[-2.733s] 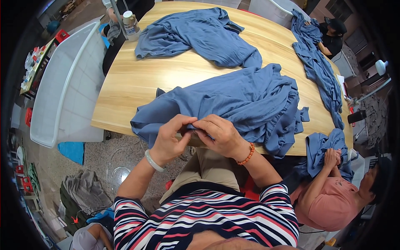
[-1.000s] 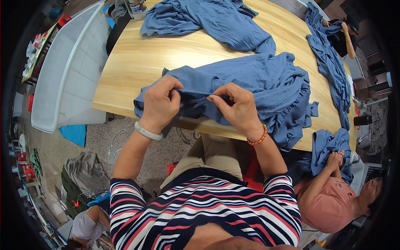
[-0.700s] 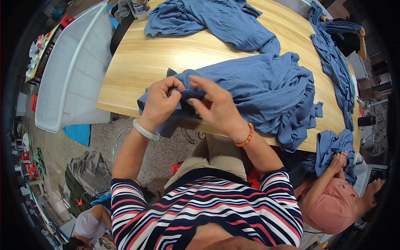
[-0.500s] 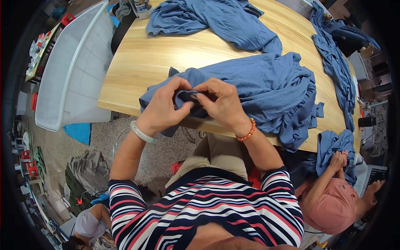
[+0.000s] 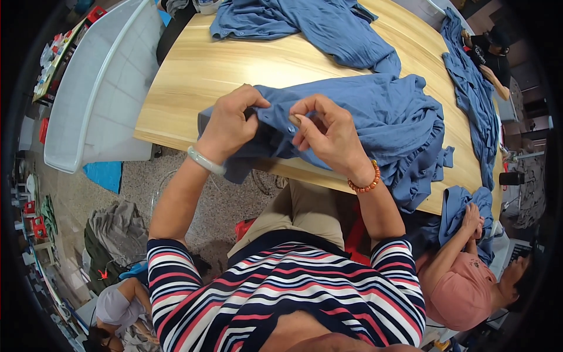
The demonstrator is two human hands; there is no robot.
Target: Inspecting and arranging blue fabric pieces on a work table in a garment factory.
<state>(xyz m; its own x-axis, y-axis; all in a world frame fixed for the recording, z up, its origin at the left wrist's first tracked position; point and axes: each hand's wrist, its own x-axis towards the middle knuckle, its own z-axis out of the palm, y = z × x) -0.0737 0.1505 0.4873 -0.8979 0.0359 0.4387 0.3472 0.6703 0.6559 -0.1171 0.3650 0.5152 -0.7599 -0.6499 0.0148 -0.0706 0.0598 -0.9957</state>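
My left hand (image 5: 227, 122) clamps the border of this blue ruffled garment (image 5: 369, 108), bunched along the wooden table's (image 5: 193, 70) near side; my right hand's (image 5: 333, 134) thumb and forefinger sit close together by a small button (image 5: 291, 128), and whether they grip cloth, I can't tell. A taut, flat border and light pinch should give best control.

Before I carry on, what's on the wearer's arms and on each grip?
Short navy sleeves with white and coral-red stripes. The left arm wears a smooth, pale bangle; the right arm, an orange-red beaded bracelet. The left grip and right grip are ungloved.
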